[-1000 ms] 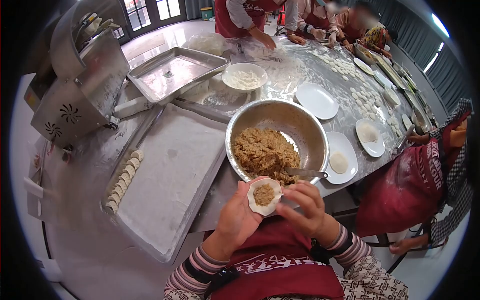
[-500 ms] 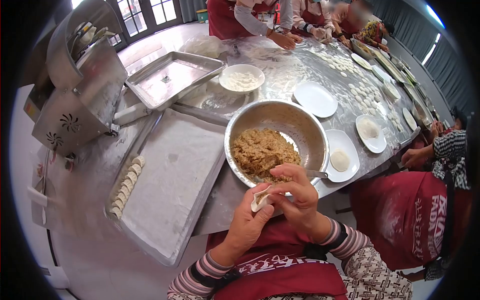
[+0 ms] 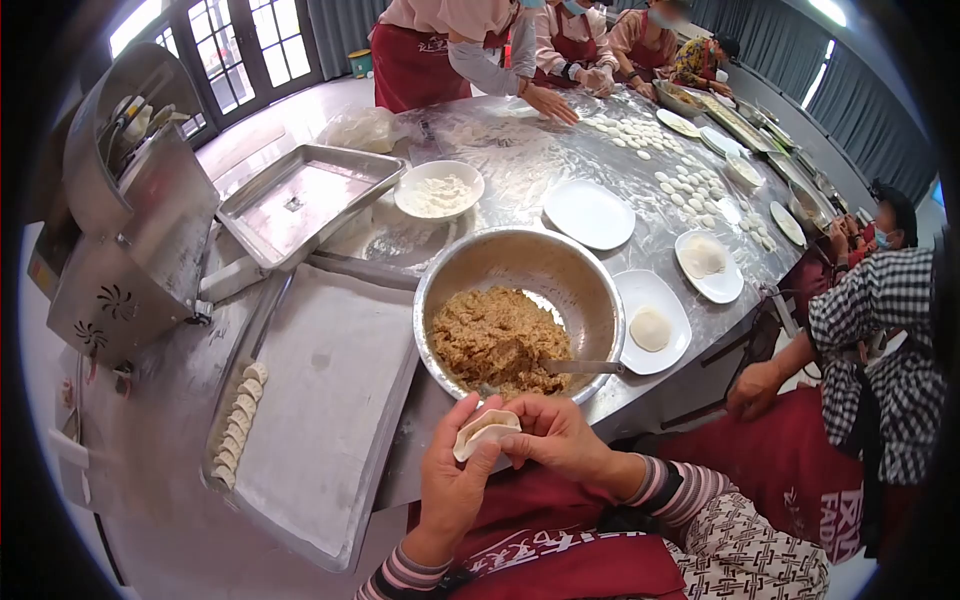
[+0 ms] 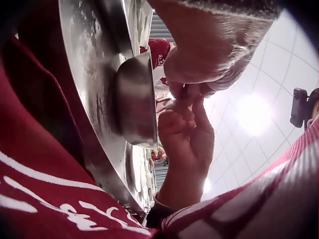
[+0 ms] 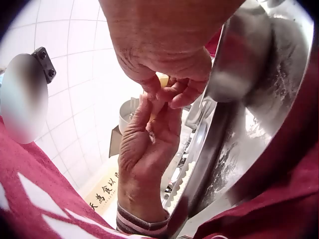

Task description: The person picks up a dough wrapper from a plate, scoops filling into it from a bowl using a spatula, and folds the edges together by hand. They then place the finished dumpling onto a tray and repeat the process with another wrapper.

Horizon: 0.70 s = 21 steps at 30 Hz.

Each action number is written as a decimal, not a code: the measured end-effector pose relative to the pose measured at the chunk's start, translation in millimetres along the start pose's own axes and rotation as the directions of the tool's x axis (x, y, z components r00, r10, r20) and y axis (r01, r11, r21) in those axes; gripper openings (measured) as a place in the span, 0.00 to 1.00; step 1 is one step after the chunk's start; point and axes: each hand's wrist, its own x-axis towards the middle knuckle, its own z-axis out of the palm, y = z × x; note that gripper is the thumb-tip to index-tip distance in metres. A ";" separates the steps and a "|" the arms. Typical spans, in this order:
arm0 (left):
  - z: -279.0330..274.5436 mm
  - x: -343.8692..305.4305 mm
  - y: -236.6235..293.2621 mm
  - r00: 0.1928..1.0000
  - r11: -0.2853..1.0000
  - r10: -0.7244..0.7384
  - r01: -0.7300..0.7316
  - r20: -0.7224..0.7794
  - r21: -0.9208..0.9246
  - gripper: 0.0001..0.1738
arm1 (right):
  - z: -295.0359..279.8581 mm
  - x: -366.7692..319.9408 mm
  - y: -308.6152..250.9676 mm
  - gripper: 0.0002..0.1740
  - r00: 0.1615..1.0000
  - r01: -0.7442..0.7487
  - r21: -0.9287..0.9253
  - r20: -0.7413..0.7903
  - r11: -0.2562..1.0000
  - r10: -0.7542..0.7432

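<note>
In the head view a round dough wrapper [image 3: 487, 432], folded partly over its filling, is held in front of the steel bowl [image 3: 520, 245]. The left hand [image 3: 452, 475] grips its left side, thumb against the near edge. At the other end, the right hand [image 3: 563, 440] pinches the edge with thumb and fingers. Brown filling [image 3: 500, 335] and a metal spoon handle [image 3: 585, 367] lie in the bowl. In the left wrist view the right hand [image 4: 187, 144] meets the left hand [image 4: 214, 55]; the wrapper is mostly hidden there.
A lined tray [image 3: 330, 380] at the left carries a row of folded dumplings [image 3: 237, 425]. Behind stand an empty metal tray [image 3: 310, 195], a flour bowl [image 3: 438, 192] and white plates [image 3: 590, 215], one with a wrapper [image 3: 650, 329]. A person in checkered sleeves [image 3: 870, 330] is at the right.
The wrapper went from lying flat and open to folded over its filling. The right hand's raised fingers have come down onto its edge. The head view has shifted, and the person at the right has moved.
</note>
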 end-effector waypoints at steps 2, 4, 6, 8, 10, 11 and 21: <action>-1.6 0.1 0.2 1.000 0.999 -0.011 0.010 0.020 0.046 0.30 | 4.1 2.0 8.1 0.12 0.989 0.144 0.011 -0.033 0.989 -0.144; -2.1 0.8 0.0 0.999 1.000 -0.027 0.027 0.018 -0.009 0.31 | 1.4 1.1 1.6 0.14 0.963 0.255 -0.268 -0.016 0.929 -0.268; -2.9 1.4 0.6 0.999 1.000 -0.028 0.028 0.026 0.009 0.30 | 0.0 2.0 -7.1 0.19 0.899 0.380 -0.612 0.069 0.694 -0.432; -2.5 1.6 3.0 0.999 0.999 -0.029 0.028 0.037 0.026 0.29 | 0.4 3.9 -5.3 0.18 0.868 0.428 -0.634 0.089 0.644 -0.488; 0.2 1.7 7.2 0.999 0.994 -0.035 0.035 -0.005 0.102 0.27 | 2.8 6.6 -5.9 0.19 0.765 0.534 -0.709 0.175 0.460 -0.619; 2.1 1.7 8.4 0.999 0.994 -0.039 0.038 0.013 0.099 0.27 | 2.8 6.3 -5.2 0.19 0.765 0.525 -0.719 0.162 0.456 -0.624; 6.1 -2.4 7.9 0.988 0.992 -0.016 0.035 -0.152 0.124 0.20 | 4.2 2.9 7.7 0.33 0.704 0.537 -0.735 0.119 0.415 -0.700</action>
